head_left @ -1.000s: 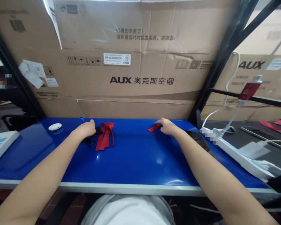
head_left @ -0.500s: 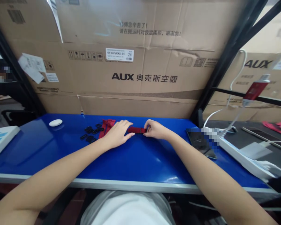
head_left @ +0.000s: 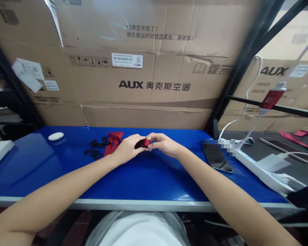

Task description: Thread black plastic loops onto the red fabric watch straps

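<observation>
Between my two hands, just above the blue tabletop, is a red webbing strap (head_left: 146,142) with a dark buckle (head_left: 143,144) on it. My left hand (head_left: 129,147) is closed round the strap's left part, thumb below and fingers above. The fingertips of my right hand (head_left: 162,143) pinch its right end. Left of my left hand lie several flat red straps (head_left: 114,142), partly covered by the hand. Beside them is a loose group of small black plastic buckles (head_left: 95,153).
A white oval object (head_left: 55,136) lies at the left, near a white box (head_left: 0,153). On the right are a dark phone (head_left: 217,157) and a white power strip (head_left: 263,172) with cables. A large cardboard sheet (head_left: 143,116) stands behind the blue table (head_left: 143,181).
My hands have come closer together. The strap, which lay stretched out between them, is now folded up in my fingers. The left hand has closed on it. The view has shifted slightly.
</observation>
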`<state>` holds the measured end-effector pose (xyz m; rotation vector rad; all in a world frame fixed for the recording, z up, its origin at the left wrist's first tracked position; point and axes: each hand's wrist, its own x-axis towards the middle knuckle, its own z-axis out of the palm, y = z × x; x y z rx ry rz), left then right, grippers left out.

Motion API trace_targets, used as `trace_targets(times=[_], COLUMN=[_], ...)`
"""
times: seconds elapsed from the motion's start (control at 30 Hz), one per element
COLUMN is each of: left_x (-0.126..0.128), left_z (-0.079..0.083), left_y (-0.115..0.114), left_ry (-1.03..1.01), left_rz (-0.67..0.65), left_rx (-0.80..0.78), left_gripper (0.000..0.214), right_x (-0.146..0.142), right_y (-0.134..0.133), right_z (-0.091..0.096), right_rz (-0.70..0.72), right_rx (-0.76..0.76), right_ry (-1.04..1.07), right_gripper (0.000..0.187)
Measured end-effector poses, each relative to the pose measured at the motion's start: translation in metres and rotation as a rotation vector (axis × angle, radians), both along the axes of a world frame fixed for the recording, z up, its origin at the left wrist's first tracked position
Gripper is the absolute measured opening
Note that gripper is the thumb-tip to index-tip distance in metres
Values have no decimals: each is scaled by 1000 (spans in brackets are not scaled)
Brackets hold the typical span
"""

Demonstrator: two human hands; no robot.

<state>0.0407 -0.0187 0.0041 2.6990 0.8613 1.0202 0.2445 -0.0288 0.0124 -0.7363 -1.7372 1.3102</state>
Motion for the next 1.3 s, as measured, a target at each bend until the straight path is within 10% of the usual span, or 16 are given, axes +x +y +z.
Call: trace_targets(times=[0.33,0.7,1.3], left_x=[-1,-8,-1], left_z=[7,7,-1], left_y=[-8,0,-8], left_ry=[-63,139,68], left_rz=[-22,-27,-137], left_rx=[-31,94,-345], left_gripper=[36,31,26], right_x=[2,-1,6], right_y=[0,3,1], right_z=[2,7,19], right_rz=[41,-227,-55], right_rx=[-96,435,26], right_ry=[114,-419,356], right_gripper=[8,16,21])
